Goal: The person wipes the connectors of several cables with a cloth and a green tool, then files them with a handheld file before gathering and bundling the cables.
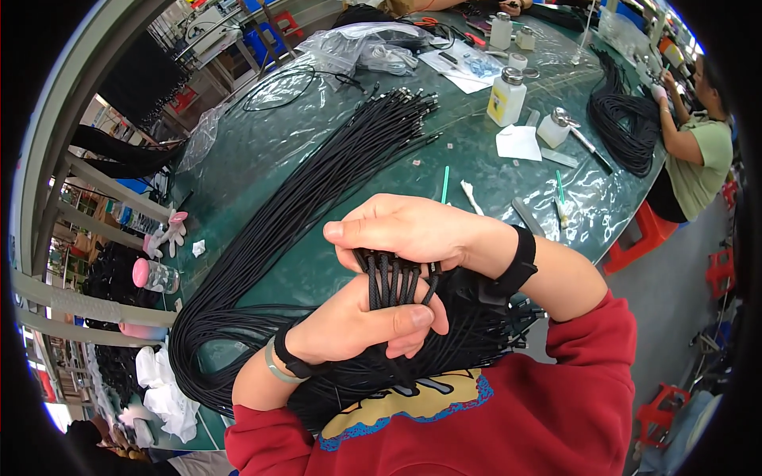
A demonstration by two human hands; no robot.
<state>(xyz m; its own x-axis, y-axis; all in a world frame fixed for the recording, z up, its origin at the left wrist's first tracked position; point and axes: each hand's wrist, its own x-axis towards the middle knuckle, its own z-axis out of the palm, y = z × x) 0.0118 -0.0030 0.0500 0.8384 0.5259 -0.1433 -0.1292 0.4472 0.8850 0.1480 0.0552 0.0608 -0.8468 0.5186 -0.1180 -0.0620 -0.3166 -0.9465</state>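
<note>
Above the near leg of the long cable bundle (290,194), the left hand (353,319) is closed on a row of held cables (391,289), its thumb pressed across their lower part, while the right hand (401,230) is curled round their upper ends. These strands are black, round and finely braided, lying side by side like ribs; whether they belong to the bundle below is hidden. The bundle itself is smooth and matte, bent into a broad U, with small metallic tips at its far end. Under it spreads a glossy green table (476,178) that throws back pale streaks of light. Right of the bundle's far end are a translucent bottle (506,99) with a yellow label, a creased white paper (518,143) and, further right, a looped black coil (623,131) near a co-worker (702,159) in a pale green top. Beyond the bundle lies crinkled clear plastic (337,51); to its left stand a pink-lidded jar (163,278) and a grey frame (48,159). Red plastic stools (639,242) dot the floor (675,309) well to its right.
</note>
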